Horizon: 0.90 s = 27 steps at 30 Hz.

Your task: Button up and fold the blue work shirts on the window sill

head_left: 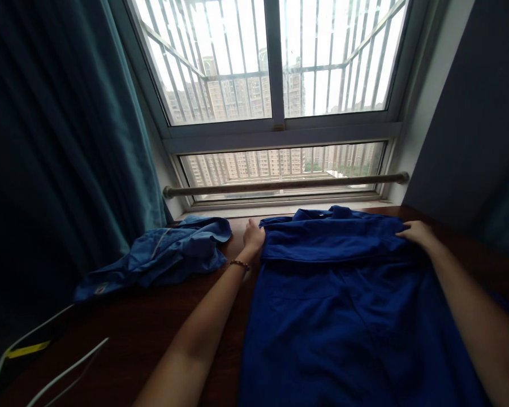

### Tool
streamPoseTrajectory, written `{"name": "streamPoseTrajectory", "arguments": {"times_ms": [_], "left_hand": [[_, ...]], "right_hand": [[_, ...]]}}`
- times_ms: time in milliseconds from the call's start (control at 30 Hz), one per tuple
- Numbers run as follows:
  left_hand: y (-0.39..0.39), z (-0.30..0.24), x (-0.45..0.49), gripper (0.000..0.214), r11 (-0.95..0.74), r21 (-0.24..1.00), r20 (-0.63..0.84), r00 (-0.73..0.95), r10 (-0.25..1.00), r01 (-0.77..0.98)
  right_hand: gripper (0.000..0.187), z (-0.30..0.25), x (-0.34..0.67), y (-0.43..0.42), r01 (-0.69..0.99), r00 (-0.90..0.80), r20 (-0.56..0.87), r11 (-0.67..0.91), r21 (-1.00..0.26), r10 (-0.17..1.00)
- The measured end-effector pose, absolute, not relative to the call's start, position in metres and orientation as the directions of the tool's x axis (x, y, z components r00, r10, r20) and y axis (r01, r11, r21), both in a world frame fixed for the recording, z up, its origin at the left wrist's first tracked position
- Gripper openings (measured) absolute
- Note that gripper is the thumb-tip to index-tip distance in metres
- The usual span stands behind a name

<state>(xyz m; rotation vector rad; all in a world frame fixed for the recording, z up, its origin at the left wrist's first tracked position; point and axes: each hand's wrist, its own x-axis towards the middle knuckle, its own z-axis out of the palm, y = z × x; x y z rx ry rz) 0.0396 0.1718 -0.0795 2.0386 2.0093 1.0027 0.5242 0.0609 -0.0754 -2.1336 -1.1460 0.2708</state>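
A dark blue collared shirt (348, 316) lies spread on the brown wooden surface, its collar toward the window. Across its upper part runs a wide horizontal fold. My left hand (253, 234) pinches the cloth at the upper left corner, a beaded bracelet on that wrist. At the upper right corner my right hand (416, 233) grips the shirt's edge between thumb and fingers. The lower end of the shirt runs out of view at the bottom. To the left of my left hand rests a crumpled lighter blue garment (178, 251), apart from the shirt.
A window (275, 121) with outside bars stands behind the wooden surface (152, 322), and a horizontal rail (288, 185) crosses its lower part. A teal curtain (123, 141) hangs at the left. White cables (68, 370) and a yellow tag (28, 350) are at the lower left.
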Motion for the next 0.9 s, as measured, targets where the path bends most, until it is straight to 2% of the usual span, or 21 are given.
{"name": "streamPoseTrajectory", "arguments": {"times_ms": [67, 133, 200, 267, 367, 500, 700, 833, 900], "left_hand": [[0.159, -0.069, 0.058, 0.041, -0.265, 0.437, 0.468, 0.034, 0.883, 0.859], [0.146, -0.065, 0.079, 0.037, -0.464, 0.358, 0.504, 0.250, 0.826, 0.811], [0.134, -0.073, 0.095, 0.041, -0.602, 0.306, 0.459, 0.439, 0.772, 0.738], [0.127, -0.089, 0.104, 0.048, -0.630, 0.258, 0.366, 0.529, 0.765, 0.732], [0.125, -0.113, 0.103, 0.057, -0.590, 0.203, 0.221, 0.550, 0.805, 0.782], [0.135, -0.121, 0.095, 0.061, -0.582, 0.196, 0.175, 0.555, 0.813, 0.789], [0.164, -0.114, 0.042, 0.056, -0.549, 0.249, 0.126, 0.535, 0.835, 0.798], [0.180, -0.109, -0.010, 0.046, -0.553, 0.322, 0.135, 0.541, 0.830, 0.768], [0.182, -0.101, -0.017, 0.042, -0.499, 0.344, 0.133, 0.485, 0.864, 0.795]], "right_hand": [[0.037, -0.081, 0.508, 0.068, 0.691, 0.662, 0.182, -0.497, -0.525, 0.727], [0.042, -0.084, 0.483, 0.074, 0.759, 0.646, 0.297, -0.552, -0.345, 0.703], [0.047, -0.088, 0.458, 0.079, 0.834, 0.551, 0.364, -0.506, -0.219, 0.751], [0.056, -0.096, 0.442, 0.081, 0.859, 0.512, 0.333, -0.471, -0.200, 0.792], [0.068, -0.116, 0.446, 0.079, 0.800, 0.594, 0.195, -0.549, -0.242, 0.780], [0.075, -0.133, 0.475, 0.077, 0.767, 0.614, 0.035, -0.585, -0.262, 0.789], [0.070, -0.128, 0.481, 0.073, 0.919, 0.359, 0.031, -0.347, -0.189, 0.933], [0.063, -0.134, 0.459, 0.069, 0.959, 0.260, 0.122, -0.240, -0.154, 0.958], [0.062, -0.137, 0.448, 0.069, 0.963, 0.247, 0.140, -0.227, -0.144, 0.959]]}}
